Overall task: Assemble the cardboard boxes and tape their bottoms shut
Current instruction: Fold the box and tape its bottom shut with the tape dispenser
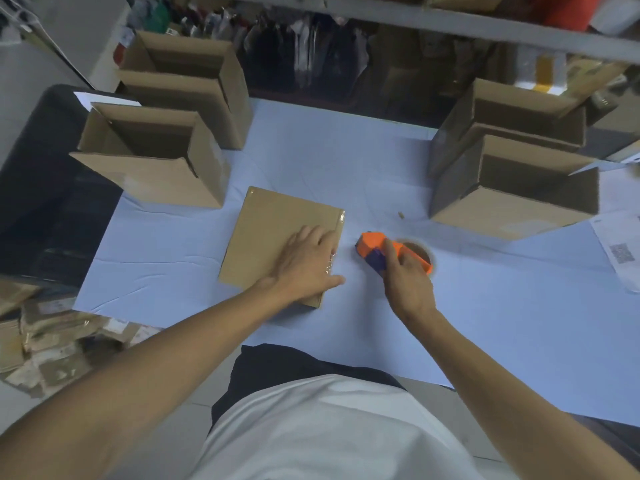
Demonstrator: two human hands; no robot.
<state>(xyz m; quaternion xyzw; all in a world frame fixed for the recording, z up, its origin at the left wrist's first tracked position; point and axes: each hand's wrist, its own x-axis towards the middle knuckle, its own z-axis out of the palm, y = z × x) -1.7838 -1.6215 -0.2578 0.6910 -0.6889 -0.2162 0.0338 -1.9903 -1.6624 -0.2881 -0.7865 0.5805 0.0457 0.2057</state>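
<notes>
- Cardboard box (277, 237) in the middle of the table (485, 323) lay with its closed bottom facing up; clear tape glinted along its right edge, though the seam itself was hard to make out.
- Left hand (308, 268) rested flat on that box near its right edge, fingers straight and spread, covering part of the tape.
- Right hand (408, 282) had its grip curled round the orange tape dispenser (377, 249), just right of the box; the hand hid much of the dispenser and its roll.
- Two open boxes (152, 157) stood at the table's far left, and two more (516, 188) at the far right, their flaps up.
- Printed sheet (620, 252) was cut off at the right edge, its print too blurred to read.
- Shelf goods (311, 46) behind were dark and indistinct.
</notes>
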